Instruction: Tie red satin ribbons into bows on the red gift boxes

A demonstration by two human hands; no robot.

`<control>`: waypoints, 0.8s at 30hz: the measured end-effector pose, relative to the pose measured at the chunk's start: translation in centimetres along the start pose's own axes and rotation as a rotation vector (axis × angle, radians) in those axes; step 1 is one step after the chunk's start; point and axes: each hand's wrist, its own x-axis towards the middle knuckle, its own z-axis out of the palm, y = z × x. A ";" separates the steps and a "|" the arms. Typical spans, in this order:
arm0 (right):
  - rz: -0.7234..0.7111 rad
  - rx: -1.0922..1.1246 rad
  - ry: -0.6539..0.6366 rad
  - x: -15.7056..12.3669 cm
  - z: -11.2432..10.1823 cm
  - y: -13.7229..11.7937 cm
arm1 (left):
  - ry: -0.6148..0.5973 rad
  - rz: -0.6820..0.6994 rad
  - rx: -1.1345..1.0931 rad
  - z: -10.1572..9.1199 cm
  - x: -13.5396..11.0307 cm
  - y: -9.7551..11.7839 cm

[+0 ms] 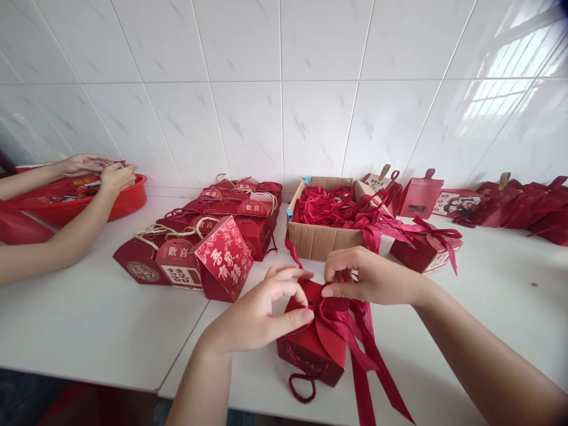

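A dark red gift box [306,343] stands near the table's front edge, a twisted red cord loop [303,387] hanging from its side. Crimson satin ribbon [350,331] lies across its top, with long tails falling to the right and over the edge. My left hand [270,307] pinches the ribbon at the top of the box between thumb and fingers. From the right, my right hand [355,273] closes thumb and forefinger on the ribbon just beside it. The exact fold between the fingertips is partly hidden.
Behind the box stands a cardboard box [323,239] of loose red ribbon. Finished-looking red boxes [222,231] cluster at left; a bow-tied box [426,248] and upright bags [419,198] stand right. Another person's hands [106,171] work over a red basin [128,204] at far left.
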 end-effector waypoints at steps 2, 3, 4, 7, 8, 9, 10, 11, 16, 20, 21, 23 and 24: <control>0.000 0.020 0.032 0.1 0.2 -0.2 | 0.046 0.002 -0.010 0.2 0.0 0.1; 0.009 0.040 0.031 0.2 0.3 -0.3 | 0.083 0.004 -0.006 0.3 0.0 0.2; 0.019 0.065 0.023 0.2 0.5 -0.3 | 0.122 0.010 0.003 0.5 0.0 0.5; 0.039 0.145 0.005 0.5 1.0 -0.3 | 0.207 0.061 0.039 0.9 0.1 1.3; 0.045 0.170 -0.002 0.5 1.1 -0.3 | 0.222 0.074 0.049 1.0 0.1 1.6; 0.049 0.195 -0.010 0.6 1.3 -0.2 | 0.236 0.076 0.060 1.1 0.1 1.8; 0.057 0.219 -0.018 0.6 1.4 -0.2 | 0.251 0.067 0.077 1.1 0.1 2.0; 0.065 0.242 -0.027 0.7 1.6 -0.2 | 0.268 0.052 0.102 1.2 0.2 2.0; 0.102 0.317 -0.032 0.6 1.9 -0.3 | 0.327 -0.004 0.195 1.3 0.5 1.5; 0.138 0.327 -0.042 0.6 1.9 -0.5 | 0.308 0.004 0.145 1.4 0.7 1.2; 0.144 0.331 -0.046 0.6 1.8 -0.5 | 0.298 0.019 0.122 1.3 0.7 1.2; 0.147 0.343 -0.048 0.6 1.7 -0.5 | 0.269 0.050 0.070 1.3 0.6 1.2; 0.146 0.345 -0.044 0.5 1.7 -0.5 | 0.253 0.056 0.040 1.2 0.6 1.2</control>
